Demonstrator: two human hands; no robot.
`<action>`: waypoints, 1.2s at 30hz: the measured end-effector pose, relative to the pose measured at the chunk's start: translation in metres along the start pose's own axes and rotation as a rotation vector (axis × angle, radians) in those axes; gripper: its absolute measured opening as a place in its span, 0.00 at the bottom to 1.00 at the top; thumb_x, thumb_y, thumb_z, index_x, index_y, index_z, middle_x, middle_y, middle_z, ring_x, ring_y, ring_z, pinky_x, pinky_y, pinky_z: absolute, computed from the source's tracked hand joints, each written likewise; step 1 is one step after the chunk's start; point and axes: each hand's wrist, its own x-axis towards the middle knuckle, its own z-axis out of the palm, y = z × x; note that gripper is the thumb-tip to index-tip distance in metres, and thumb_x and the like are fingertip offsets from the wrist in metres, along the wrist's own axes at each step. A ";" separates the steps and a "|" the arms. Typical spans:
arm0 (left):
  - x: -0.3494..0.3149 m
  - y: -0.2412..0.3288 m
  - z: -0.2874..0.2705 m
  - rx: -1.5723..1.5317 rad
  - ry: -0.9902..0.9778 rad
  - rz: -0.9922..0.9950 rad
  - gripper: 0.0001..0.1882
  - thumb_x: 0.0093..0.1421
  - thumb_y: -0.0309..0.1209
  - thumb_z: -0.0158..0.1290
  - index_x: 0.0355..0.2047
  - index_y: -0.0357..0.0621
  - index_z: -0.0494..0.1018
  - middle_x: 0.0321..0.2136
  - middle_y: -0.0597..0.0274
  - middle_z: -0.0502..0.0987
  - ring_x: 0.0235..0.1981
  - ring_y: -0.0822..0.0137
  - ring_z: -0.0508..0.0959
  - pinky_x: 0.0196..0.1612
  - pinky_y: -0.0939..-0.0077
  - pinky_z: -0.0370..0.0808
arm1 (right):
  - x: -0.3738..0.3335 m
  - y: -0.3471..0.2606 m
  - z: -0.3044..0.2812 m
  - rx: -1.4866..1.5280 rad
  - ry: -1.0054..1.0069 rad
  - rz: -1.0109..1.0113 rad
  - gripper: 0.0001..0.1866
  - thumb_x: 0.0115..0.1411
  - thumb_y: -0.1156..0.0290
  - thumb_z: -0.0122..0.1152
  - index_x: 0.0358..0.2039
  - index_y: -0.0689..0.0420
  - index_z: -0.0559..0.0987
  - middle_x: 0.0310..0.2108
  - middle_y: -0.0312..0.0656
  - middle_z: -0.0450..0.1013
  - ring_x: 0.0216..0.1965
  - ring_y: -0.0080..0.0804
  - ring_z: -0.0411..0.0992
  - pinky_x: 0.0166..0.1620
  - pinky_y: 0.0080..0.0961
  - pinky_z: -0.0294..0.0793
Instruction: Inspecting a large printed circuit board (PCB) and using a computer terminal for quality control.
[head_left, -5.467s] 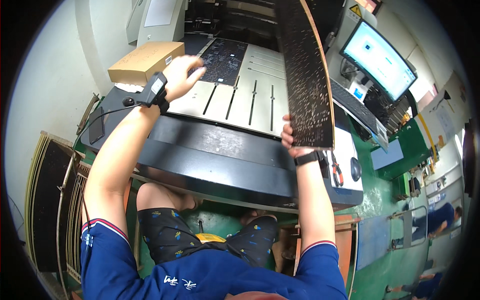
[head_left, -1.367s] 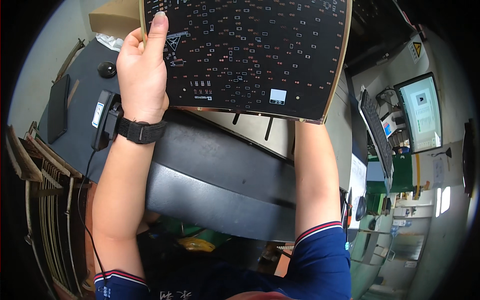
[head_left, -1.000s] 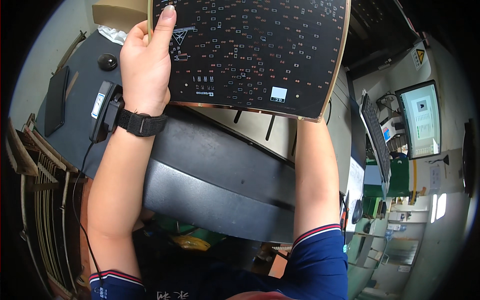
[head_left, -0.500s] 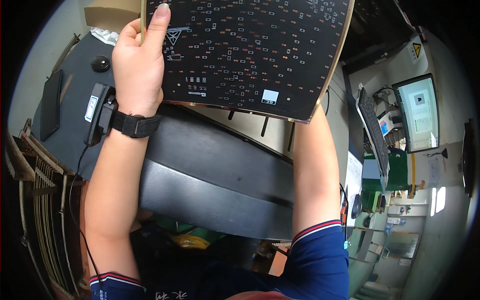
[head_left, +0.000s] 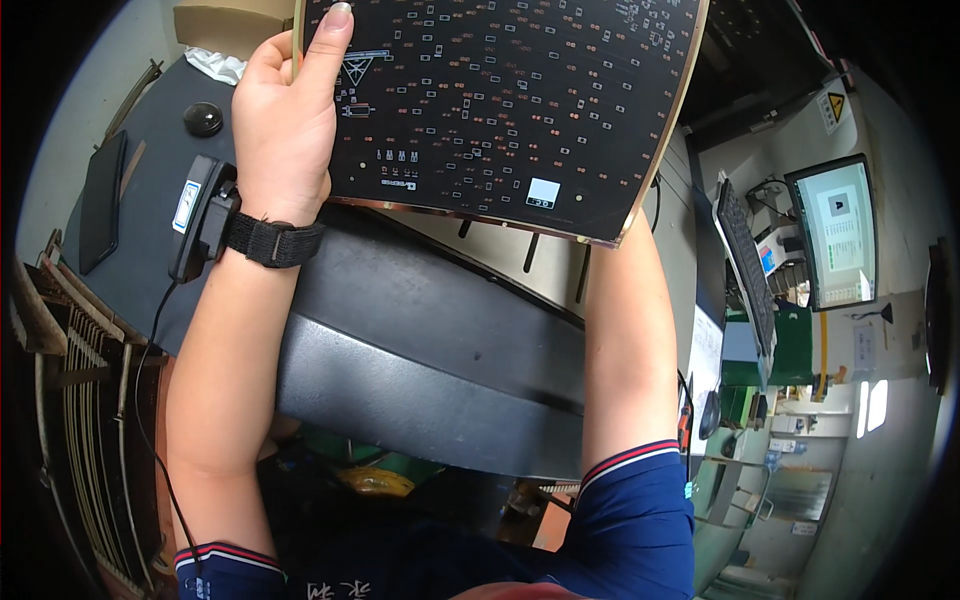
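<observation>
A large black printed circuit board [head_left: 500, 120] is held up at the top of the view, its face covered with small copper pads and white outlines. My left hand [head_left: 290, 120] grips its left edge, thumb lying on the face and fingers curled behind. A black strap with a box-shaped device sits on my left wrist. Beneath the board's lower right corner, my right forearm [head_left: 630, 330] disappears. The board hides my right hand and its fingers.
Below the board runs a dark machine front [head_left: 430, 340] with a pale slotted bed [head_left: 550, 255] behind it. At the right are a keyboard [head_left: 745, 270] and a monitor [head_left: 833, 235]. A black mouse [head_left: 203, 119] and a cardboard box [head_left: 235, 28] are on the left grey table [head_left: 150, 210].
My left hand and the board's left edge have shifted slightly to the right. The left-hand grip is the same.
</observation>
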 end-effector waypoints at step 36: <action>-0.070 0.030 0.022 -0.121 -0.331 -0.180 0.09 0.65 0.30 0.51 0.39 0.37 0.67 0.31 0.64 0.76 0.29 0.80 0.74 0.35 0.84 0.71 | -0.258 -0.024 -0.145 1.349 -0.244 0.352 0.28 0.69 0.53 0.41 0.59 0.62 0.64 0.55 0.50 0.67 0.53 0.39 0.70 0.53 0.33 0.71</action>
